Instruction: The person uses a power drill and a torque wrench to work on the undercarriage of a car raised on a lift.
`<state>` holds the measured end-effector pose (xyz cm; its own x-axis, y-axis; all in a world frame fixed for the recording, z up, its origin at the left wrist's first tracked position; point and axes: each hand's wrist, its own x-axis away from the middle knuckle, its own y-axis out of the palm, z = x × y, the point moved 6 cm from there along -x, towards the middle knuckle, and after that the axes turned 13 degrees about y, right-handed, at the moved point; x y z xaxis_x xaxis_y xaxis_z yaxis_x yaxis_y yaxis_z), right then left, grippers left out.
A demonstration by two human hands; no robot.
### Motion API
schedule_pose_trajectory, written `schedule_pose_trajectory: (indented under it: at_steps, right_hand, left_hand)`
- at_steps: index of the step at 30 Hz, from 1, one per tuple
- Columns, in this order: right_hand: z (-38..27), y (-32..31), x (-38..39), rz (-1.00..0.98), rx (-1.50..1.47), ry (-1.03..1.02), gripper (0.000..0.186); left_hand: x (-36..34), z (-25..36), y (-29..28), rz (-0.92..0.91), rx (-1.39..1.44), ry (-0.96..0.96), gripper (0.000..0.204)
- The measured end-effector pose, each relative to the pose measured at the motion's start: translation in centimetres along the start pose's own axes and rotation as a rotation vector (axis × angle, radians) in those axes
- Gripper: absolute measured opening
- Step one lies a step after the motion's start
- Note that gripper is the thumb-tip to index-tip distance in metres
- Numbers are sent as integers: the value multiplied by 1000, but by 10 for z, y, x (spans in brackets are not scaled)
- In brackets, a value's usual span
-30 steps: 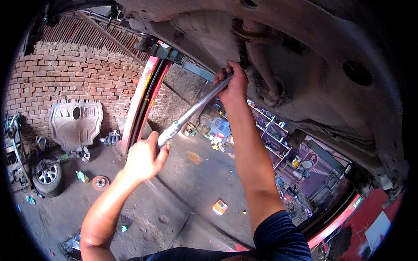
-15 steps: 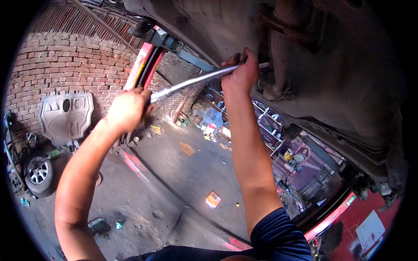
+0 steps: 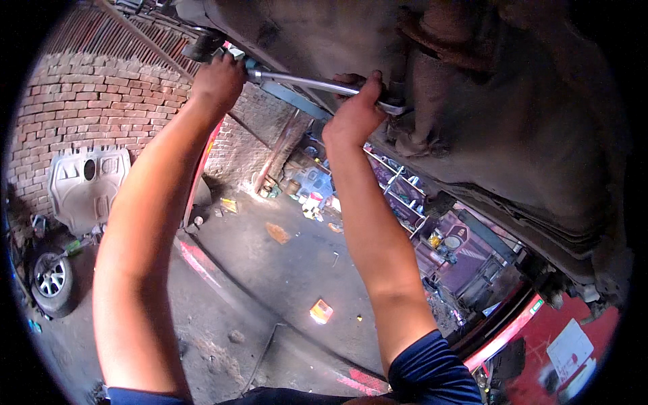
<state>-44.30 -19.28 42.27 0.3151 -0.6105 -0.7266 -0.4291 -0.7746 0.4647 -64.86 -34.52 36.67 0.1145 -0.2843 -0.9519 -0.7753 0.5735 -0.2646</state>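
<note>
A long chrome wrench bar [image 3: 304, 82] runs almost level beneath the car's dark underside [image 3: 520, 121]. My left hand [image 3: 217, 79] is closed round its left end, high up near a red lift post [image 3: 202, 162] and its blue-grey arm [image 3: 297, 101]. My right hand [image 3: 354, 111] grips the bar toward its right end, beside a rusty pipe with a round flange [image 3: 439, 47]. Where the bar's right tip meets the underside is too dark and partly hidden to tell.
A brick wall [image 3: 88, 108] stands at left, with a grey plastic shield [image 3: 88, 189] leaning on it and a wheel [image 3: 52, 283] below. Shelves [image 3: 398, 182] and clutter stand behind. An orange box [image 3: 320, 310] lies on the floor. A red surface [image 3: 513, 371] is at lower right.
My left hand has swung upward with the bar's left end, so the bar has gone from steeply slanted to nearly level. My right hand has shifted only slightly.
</note>
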Motion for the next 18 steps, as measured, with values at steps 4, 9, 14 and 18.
schedule_pose_trajectory:
  at_steps: [4, 9, 14, 18]
  right_hand:
    - [-3, 3, -10, -39, 33, -58, 29]
    - [-6, -9, -24, 35, -19, 8, 30]
    - [-3, 4, -22, 32, -55, 80, 20]
    - [-4, -6, -30, 48, 34, 25, 19]
  left_hand:
    - [-26, -12, 2, 110, 136, -80, 24]
    - [4, 3, 16, 115, 618, 119, 21]
    - [14, -1, 18, 19, 703, 35, 24]
    - [26, 11, 7, -54, 704, -3, 25]
